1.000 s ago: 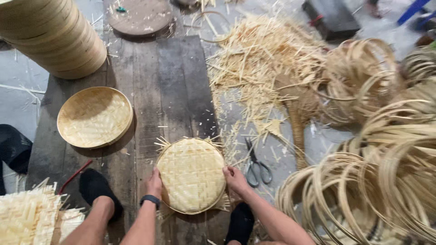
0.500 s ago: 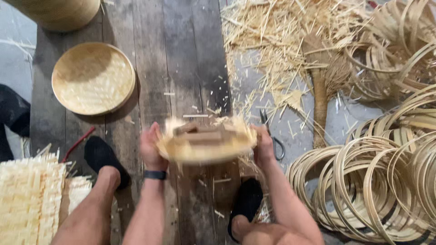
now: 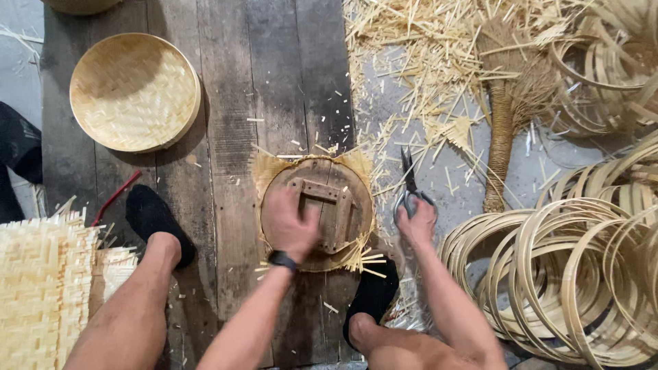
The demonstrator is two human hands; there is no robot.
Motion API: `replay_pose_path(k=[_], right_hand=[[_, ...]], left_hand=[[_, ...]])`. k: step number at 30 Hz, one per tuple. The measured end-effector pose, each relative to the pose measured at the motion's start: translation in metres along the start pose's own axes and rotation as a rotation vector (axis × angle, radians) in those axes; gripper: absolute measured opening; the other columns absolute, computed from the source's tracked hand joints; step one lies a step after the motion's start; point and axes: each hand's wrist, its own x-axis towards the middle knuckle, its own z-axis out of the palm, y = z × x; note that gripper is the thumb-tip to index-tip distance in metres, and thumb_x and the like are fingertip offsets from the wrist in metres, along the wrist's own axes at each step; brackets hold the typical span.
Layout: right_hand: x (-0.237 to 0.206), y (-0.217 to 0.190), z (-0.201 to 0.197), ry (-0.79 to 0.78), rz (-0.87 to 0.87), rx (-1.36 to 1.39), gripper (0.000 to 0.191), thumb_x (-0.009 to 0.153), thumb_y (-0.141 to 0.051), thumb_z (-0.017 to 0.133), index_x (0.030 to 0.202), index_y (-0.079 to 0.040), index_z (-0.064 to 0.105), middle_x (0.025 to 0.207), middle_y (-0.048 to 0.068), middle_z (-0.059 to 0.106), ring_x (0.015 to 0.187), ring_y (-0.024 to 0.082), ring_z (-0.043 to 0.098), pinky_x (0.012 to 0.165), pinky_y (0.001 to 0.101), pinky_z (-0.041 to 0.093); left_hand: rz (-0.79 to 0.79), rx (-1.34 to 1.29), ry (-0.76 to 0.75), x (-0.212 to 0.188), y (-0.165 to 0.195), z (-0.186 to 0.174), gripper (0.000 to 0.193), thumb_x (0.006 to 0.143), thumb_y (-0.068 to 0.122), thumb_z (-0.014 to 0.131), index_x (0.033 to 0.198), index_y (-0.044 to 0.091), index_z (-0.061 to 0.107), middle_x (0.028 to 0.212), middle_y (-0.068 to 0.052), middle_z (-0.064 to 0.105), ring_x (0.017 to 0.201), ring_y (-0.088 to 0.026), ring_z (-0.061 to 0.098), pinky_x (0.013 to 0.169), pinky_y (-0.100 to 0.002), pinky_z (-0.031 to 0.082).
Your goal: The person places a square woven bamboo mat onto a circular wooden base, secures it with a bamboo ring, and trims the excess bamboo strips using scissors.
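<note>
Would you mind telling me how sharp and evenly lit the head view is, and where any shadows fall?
Head view: even, soft light, no glare; the woven tray holds a shadow along its upper inner wall; left hand on the round wooden form and right hand at the scissors look sharp.

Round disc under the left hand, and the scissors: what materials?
Round disc: looks like bare, worn wood, with visible planks, grain and a nailed block handle. Scissors: apparently dark, dull metal, with thin blades and looped handles that the right hand touches. Left hand presses on the disc.

Basket workshop: bamboo hoops point(image 3: 562, 274), shavings point(image 3: 425, 62)
</note>
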Motion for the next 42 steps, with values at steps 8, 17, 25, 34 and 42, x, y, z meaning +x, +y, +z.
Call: replay_pose_path(k=[8,17,25,34,42], right_hand=[[0.017,0.033,0.000,-0.438,0.349,-0.078,0.060,0.066,-0.020,0.088,0.115,0.004,0.063,0.110,0.025,0.067,0.106,0.040,0.065,0.093,0.0461,0.053],[-0.038,0.038,-0.015,-0.762,0.356,0.200,0.048,0.072,-0.034,0.082,0.102,0.001,0.069,0.091,0.019,0.075,0.084,0.027,0.073,0.077,0.0388,0.057],[-0.065,-0.010,-0.019,-0.387,-0.179,-0.140,0.059,0.080,-0.049,0.075,0.107,0.003,0.064,0.100,0.027,0.066,0.091,0.047,0.064,0.079,0.0541,0.052],[-0.034,-0.008,-0.020,-0.533,0.000,-0.344,0.044,0.087,-0.041,0.066,0.105,-0.002,0.065,0.104,0.019,0.067,0.096,0.037,0.069,0.084,0.0515,0.055],[0.002,-0.011,0.010,-0.375,-0.193,-0.320,0.042,0.085,-0.041,0.067,0.101,-0.002,0.069,0.096,0.018,0.066,0.089,0.031,0.066,0.078,0.0453,0.055]], left_hand=[[-0.453,-0.021,-0.775,-0.004,0.072,0.053,0.095,0.090,0.049,0.073,0.157,0.008,0.019,0.111,-0.023,0.073,0.097,-0.038,0.072,0.089,-0.048,0.058],[-0.105,-0.077,-0.586,-0.026,0.021,0.055,0.099,0.088,0.038,0.076,0.163,0.027,0.012,0.123,-0.022,0.065,0.102,-0.041,0.068,0.083,-0.050,0.057],[-0.169,-0.183,-0.434,-0.032,0.043,0.067,0.096,0.088,0.034,0.075,0.164,0.025,0.017,0.124,-0.018,0.068,0.104,-0.041,0.068,0.084,-0.050,0.055],[-0.153,-0.146,-0.435,-0.033,0.041,0.069,0.094,0.087,0.037,0.077,0.162,0.027,0.021,0.123,-0.017,0.070,0.102,-0.040,0.069,0.084,-0.051,0.055],[-0.115,-0.061,-0.590,-0.024,0.030,0.058,0.096,0.085,0.039,0.078,0.162,0.033,0.021,0.113,-0.017,0.072,0.099,-0.040,0.070,0.083,-0.050,0.057]])
